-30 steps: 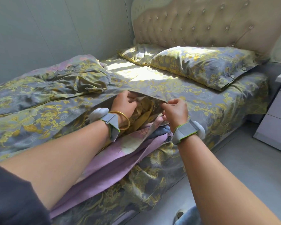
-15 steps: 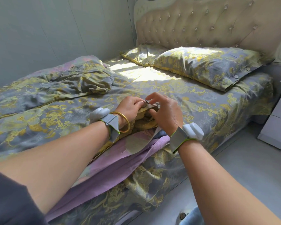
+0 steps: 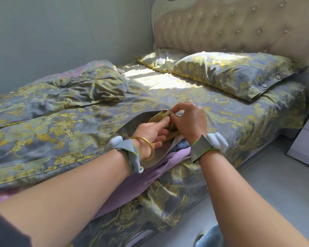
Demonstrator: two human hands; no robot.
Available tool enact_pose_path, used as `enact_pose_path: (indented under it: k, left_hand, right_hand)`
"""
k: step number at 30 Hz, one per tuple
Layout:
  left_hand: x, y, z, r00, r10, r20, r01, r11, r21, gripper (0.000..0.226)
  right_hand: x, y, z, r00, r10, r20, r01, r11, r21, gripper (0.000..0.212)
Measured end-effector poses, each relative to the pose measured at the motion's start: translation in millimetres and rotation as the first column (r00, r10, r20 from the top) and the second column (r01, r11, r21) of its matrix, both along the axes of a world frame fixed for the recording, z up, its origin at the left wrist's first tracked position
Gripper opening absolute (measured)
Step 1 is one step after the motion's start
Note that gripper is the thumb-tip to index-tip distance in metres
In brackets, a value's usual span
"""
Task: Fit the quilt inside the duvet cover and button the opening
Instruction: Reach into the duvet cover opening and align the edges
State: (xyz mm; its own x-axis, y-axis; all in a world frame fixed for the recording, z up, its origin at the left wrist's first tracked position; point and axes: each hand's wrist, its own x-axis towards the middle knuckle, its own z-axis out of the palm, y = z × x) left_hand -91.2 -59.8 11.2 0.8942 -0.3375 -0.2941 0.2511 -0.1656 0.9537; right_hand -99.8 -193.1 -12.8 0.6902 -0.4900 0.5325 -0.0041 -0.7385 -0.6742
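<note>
Gold-patterned grey cotton is pinched in both sets of fingers [image 3: 175, 111]: right hand [image 3: 190, 122] and left hand [image 3: 153, 132] grip the duvet cover [image 3: 61, 125] at its opening. Below that opening, lilac quilt [image 3: 132, 186] hangs out, so stuffing and buttoning remain. The cover's long axis runs along the bed [image 3: 275, 111], headboard to foot.

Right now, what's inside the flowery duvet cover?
Through the duvet cover's opening by the hands, a purple quilt pokes out. How far in it reaches is covered.
</note>
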Motion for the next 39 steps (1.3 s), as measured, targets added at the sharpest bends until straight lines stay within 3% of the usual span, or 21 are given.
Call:
enact_pose_path:
  k: [3, 5, 7, 10, 15, 17, 20, 22, 24, 26, 28, 36, 39]
  left_hand:
    - [6.5, -6.1, 8.4, 0.961, 0.116, -0.250, -0.174, 0.959, -0.225, 0.026]
    - [8.6, -8.8, 9.7, 0.945, 0.138, -0.297, -0.212, 0.949, -0.235, 0.016]
    - [10.3, -9.6, 8.4, 0.937, 0.169, -0.304, -0.242, 0.945, -0.220, 0.021]
    - [8.9, -10.4, 6.1, 0.941, 0.189, -0.282, -0.251, 0.947, -0.203, 0.023]
    - [10.8, -13.8, 1.2, 0.948, 0.188, -0.256, -0.235, 0.957, -0.168, 0.023]
    - [13.7, -15.2, 0.8, 0.950, 0.193, -0.245, -0.232, 0.962, -0.141, 0.019]
    - [13.7, -14.9, -0.1, 0.944, 0.208, -0.255, -0.254, 0.953, -0.164, 0.013]
    - [13.2, -15.0, 0.1, 0.938, 0.192, -0.289, -0.269, 0.928, -0.256, 0.011]
    - [12.1, -15.0, 3.4, 0.936, 0.153, -0.316, -0.261, 0.905, -0.335, 0.011]
    - [11.5, -17.1, 8.2, 0.942, 0.107, -0.318, -0.231, 0.893, -0.387, 0.013]
    - [12.4, -21.4, 11.2, 0.953, 0.092, -0.289, -0.218, 0.870, -0.442, 0.013]
    - [13.2, -30.8, 10.2, 0.975, 0.148, -0.165, -0.199, 0.914, -0.353, 0.003]
    - [14.4, -31.1, 9.2, 0.981, 0.173, -0.091, -0.193, 0.933, -0.303, 0.009]
  right_hand:
    - [-3.8, -7.2, 1.6, 0.981, 0.156, -0.113, -0.162, 0.986, -0.045, 0.008]
    - [-9.0, -14.2, 6.0, 0.948, 0.265, -0.178, -0.276, 0.961, -0.038, 0.014]
    - [-13.4, -22.3, 9.0, 0.948, 0.297, -0.112, -0.297, 0.955, 0.015, 0.014]
    - [-16.5, -37.2, 9.6, 0.987, 0.160, 0.003, -0.160, 0.987, 0.024, 0.012]
    - [-20.3, -40.9, 6.9, 0.938, 0.255, -0.236, -0.284, 0.954, -0.099, 0.031]
    - [-16.5, -36.5, 3.3, 0.931, 0.183, -0.315, -0.253, 0.948, -0.196, 0.033]
    - [-7.8, -29.7, -2.4, 0.967, 0.054, -0.248, -0.138, 0.932, -0.335, 0.021]
    - [-4.0, -28.4, 0.4, 0.992, 0.041, -0.118, -0.070, 0.966, -0.248, 0.013]
    - [-1.0, -30.1, 7.6, 0.995, 0.100, 0.002, -0.100, 0.995, 0.021, 0.011]
    - [-1.7, -30.3, 15.6, 0.979, 0.187, 0.078, -0.202, 0.935, 0.292, 0.008]
    - [-3.5, -30.1, 18.7, 0.959, 0.247, 0.136, -0.282, 0.860, 0.425, 0.008]
    - [-3.5, -33.3, 14.0, 0.953, 0.295, 0.071, -0.298, 0.871, 0.391, 0.012]
    - [-4.2, -31.6, 14.2, 0.945, 0.321, 0.061, -0.320, 0.870, 0.376, 0.013]
